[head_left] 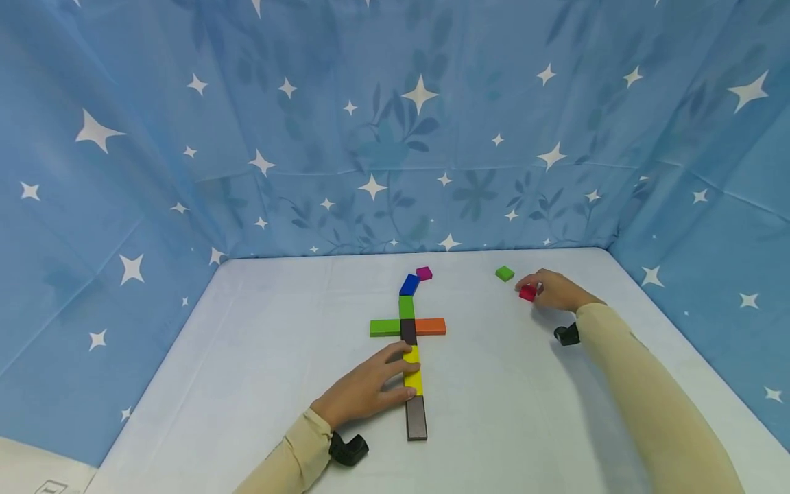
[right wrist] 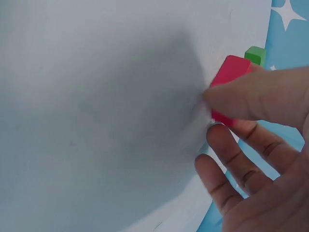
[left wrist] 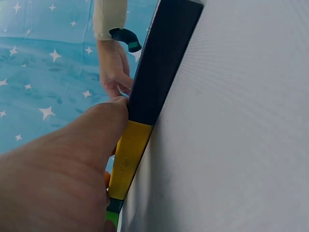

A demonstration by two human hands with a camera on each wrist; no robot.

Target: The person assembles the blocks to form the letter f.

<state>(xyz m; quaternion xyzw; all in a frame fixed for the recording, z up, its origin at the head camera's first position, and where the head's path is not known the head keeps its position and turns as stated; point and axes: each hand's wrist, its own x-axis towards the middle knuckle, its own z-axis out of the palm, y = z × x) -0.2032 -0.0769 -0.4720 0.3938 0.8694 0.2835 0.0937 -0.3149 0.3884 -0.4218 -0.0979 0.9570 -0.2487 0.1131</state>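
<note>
At the far right of the table [head_left: 247,384], your right hand [head_left: 555,290] pinches a small red block [head_left: 527,293] between thumb and fingers; the right wrist view shows the thumb across its top face and the fingertips [right wrist: 219,137] below its edge. The block rests on or just above the cloth; which of the two cannot be told. A small green block [head_left: 505,273] lies just beyond it, apart.

Treat the red block as light, rigid and smooth-sided. Judged from its shape, grip it on two opposite flat faces, since a corner grip may let it slip or twist.

Near the table's middle, your left hand [head_left: 367,387] lies with fingers extended against the yellow bar [head_left: 413,372], which sits in a line with a dark bar [head_left: 416,417] at the near end. Beyond it come a dark piece [head_left: 409,331], a green square [head_left: 406,307], a blue block [head_left: 409,284] and a magenta block [head_left: 424,273], with a green bar [head_left: 385,327] and an orange bar [head_left: 430,326] forming a cross.

No containers are in view; all pieces lie directly on the cloth.
</note>
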